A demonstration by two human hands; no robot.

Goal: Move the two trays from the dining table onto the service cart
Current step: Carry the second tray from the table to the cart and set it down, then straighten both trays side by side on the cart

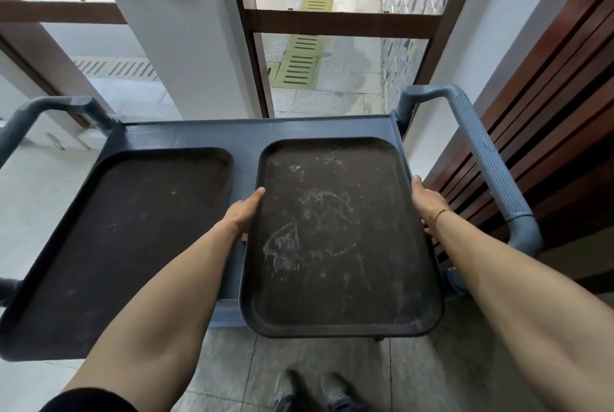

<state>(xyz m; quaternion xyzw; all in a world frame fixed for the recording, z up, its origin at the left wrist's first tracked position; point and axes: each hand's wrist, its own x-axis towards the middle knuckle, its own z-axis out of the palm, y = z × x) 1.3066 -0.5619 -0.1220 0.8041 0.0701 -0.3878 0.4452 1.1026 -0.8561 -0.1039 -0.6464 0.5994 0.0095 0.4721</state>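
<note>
A dark brown tray (335, 238) with pale smears on its surface lies over the right half of the grey service cart (246, 134), its near end sticking out past the cart's front edge. My left hand (244, 212) grips its left rim, thumb on top. My right hand (427, 204) grips its right rim. A second dark tray (133, 228) lies flat on the cart's left half, also overhanging the front edge. A narrow strip of cart top separates the two trays.
Grey push handles rise at the cart's left (50, 109) and right (485, 152) ends. A wooden slatted panel (548, 119) stands close on the right. Behind the cart are a white pillar (189, 46) and a brown-framed window (335, 19). My shoes (312, 388) stand on tiled floor.
</note>
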